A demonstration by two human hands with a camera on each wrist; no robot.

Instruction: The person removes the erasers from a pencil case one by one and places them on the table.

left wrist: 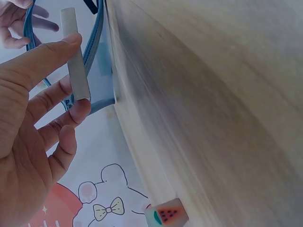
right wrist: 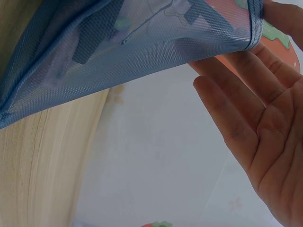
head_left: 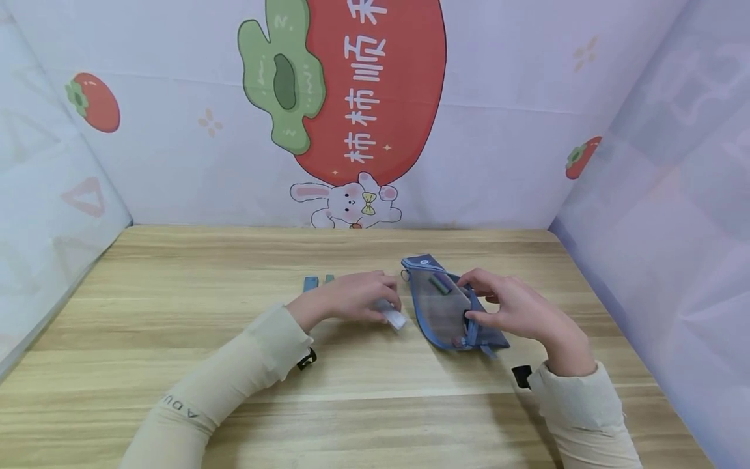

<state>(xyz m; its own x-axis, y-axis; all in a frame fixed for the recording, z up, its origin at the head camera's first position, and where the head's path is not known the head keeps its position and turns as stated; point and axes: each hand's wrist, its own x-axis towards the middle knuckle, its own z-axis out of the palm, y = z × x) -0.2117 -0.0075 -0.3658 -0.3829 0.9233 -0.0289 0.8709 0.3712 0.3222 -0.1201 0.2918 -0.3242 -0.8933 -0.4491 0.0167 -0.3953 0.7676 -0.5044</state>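
My left hand (head_left: pixel 366 296) pinches a small white rectangular bar (left wrist: pixel 75 54) between thumb and fingertips, just left of a blue mesh zip pouch (head_left: pixel 436 306). The bar (head_left: pixel 391 315) looks pale and slightly glossy from the head camera. My right hand (head_left: pixel 515 309) holds the pouch by its zipped right edge, thumb on one side and fingers on the other. Through the mesh (right wrist: pixel 156 56) show several small things, dark and light strips among them. Seen from the left wrist, the pouch lies behind the bar, with fingers of the right hand (left wrist: pixel 28 23) at its far edge.
Behind the left hand, a blue block (head_left: pixel 311 283) and a green block (head_left: pixel 329 278) lie on the wooden table (head_left: pixel 363 410). One block (left wrist: pixel 166 213) bears a watermelon print. A printed cloth wall (head_left: pixel 498 156) rises at the table's back edge, with cloth along both sides.
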